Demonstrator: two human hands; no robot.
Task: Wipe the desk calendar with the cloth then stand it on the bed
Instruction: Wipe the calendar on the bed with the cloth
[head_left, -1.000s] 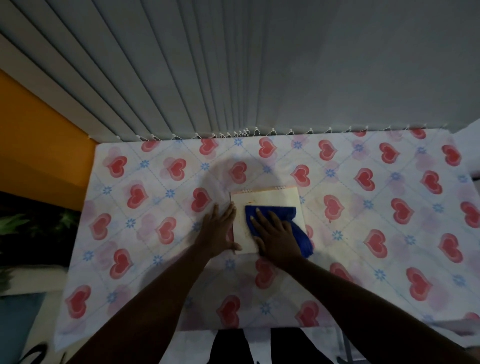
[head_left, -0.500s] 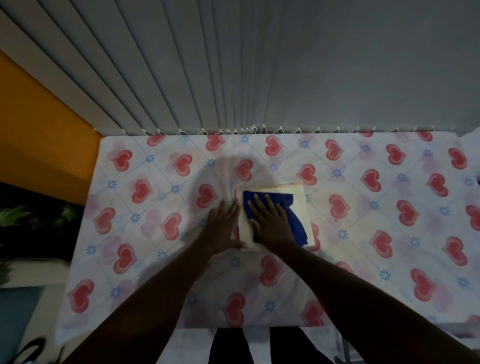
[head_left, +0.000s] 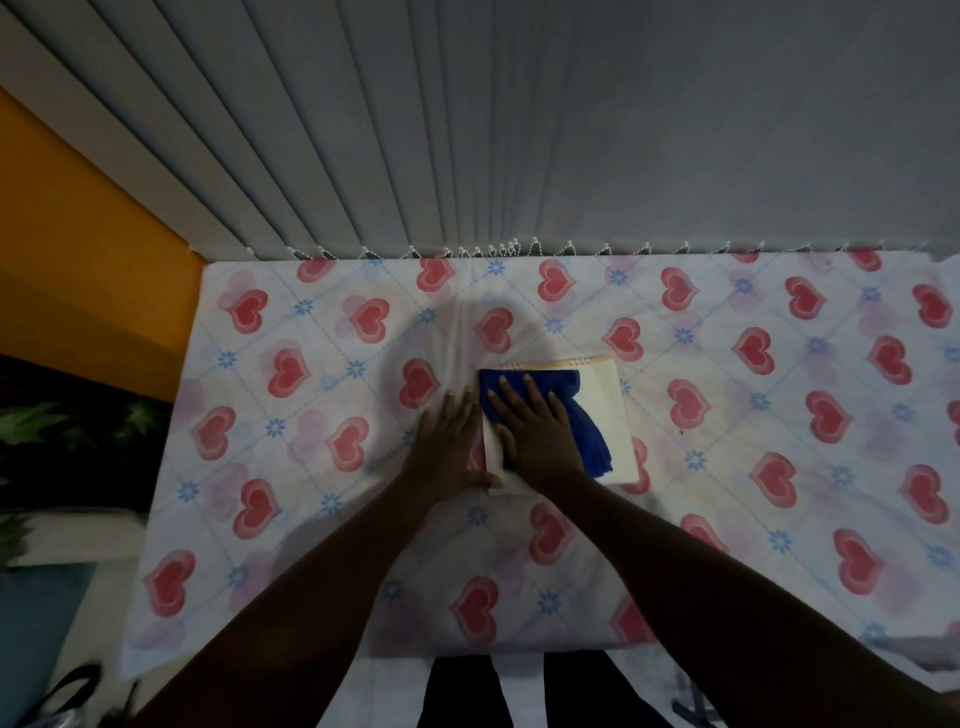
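Note:
A white desk calendar (head_left: 610, 415) with a spiral binding along its far edge lies flat on the heart-patterned bed (head_left: 311, 467). A blue cloth (head_left: 582, 421) is spread over its left and middle part. My right hand (head_left: 535, 426) presses flat on the cloth, fingers pointing away toward the binding. My left hand (head_left: 449, 441) lies flat on the sheet, its thumb against the calendar's near left corner. The calendar's left half is hidden under cloth and hand.
Vertical grey blinds (head_left: 467, 130) hang along the bed's far edge. An orange wall (head_left: 78, 260) is at the left. Dark floor with green leaves (head_left: 62, 426) and a dark strap (head_left: 72, 686) lies left of the bed.
My right hand has pushed the blue cloth away from me, from the calendar's near part up to its spiral binding. The left hand stays beside the calendar's left edge.

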